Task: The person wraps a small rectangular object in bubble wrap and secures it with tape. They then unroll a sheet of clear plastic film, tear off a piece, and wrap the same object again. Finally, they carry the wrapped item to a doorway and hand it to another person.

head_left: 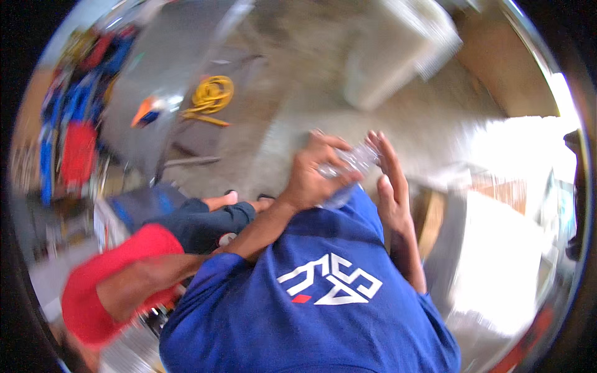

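Note:
My left hand (314, 171) is closed around a bunched piece of clear, crinkled plastic (359, 158), which looks like bubble wrap but is blurred. The plastic is held up in front of my blue shirt, and part of it hangs below my fingers. On the other side, my right hand (393, 186) is raised with its fingers stretched out and its thumb apart. Its palm faces the plastic, and the fingers lie close against its right end. Whether they press on it is hard to tell.
A co-worker in a red shirt (118, 280) sits close at my left. A large translucent plastic roll (385, 59) stands ahead. A yellow coiled hose or cord (213, 94) lies ahead left near a grey panel (146, 105). Cardboard (507, 56) and a white-topped box (491, 248) are at right.

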A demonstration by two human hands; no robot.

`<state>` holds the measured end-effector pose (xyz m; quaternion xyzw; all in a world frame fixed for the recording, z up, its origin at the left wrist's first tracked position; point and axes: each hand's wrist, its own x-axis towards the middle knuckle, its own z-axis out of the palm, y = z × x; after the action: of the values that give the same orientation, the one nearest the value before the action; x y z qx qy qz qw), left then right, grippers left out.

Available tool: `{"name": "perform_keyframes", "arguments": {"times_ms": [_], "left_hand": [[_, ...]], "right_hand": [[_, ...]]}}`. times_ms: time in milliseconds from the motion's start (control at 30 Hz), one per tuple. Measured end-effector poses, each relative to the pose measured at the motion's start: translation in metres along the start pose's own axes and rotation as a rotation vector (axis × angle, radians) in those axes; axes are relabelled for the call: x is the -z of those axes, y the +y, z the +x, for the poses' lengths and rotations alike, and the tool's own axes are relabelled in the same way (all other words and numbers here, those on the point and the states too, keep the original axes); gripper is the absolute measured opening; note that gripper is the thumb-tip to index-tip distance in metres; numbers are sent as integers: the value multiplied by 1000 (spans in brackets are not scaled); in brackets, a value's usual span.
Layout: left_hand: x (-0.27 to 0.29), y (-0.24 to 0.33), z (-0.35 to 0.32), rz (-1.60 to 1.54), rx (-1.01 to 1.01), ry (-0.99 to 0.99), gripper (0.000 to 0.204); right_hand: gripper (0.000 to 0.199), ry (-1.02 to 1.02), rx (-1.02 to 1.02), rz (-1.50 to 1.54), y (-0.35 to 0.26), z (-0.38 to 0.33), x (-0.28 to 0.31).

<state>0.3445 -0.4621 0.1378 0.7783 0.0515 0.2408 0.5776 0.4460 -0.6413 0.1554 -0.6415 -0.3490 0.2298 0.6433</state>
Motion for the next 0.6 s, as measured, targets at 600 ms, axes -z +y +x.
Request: {"name": "perform_keyframes", "arguments": {"times_ms": [600], "left_hand": [[211, -44, 99, 300, 412, 1091, 74]], "right_hand": [[34, -1393, 558, -158, -10, 380, -260]]}}
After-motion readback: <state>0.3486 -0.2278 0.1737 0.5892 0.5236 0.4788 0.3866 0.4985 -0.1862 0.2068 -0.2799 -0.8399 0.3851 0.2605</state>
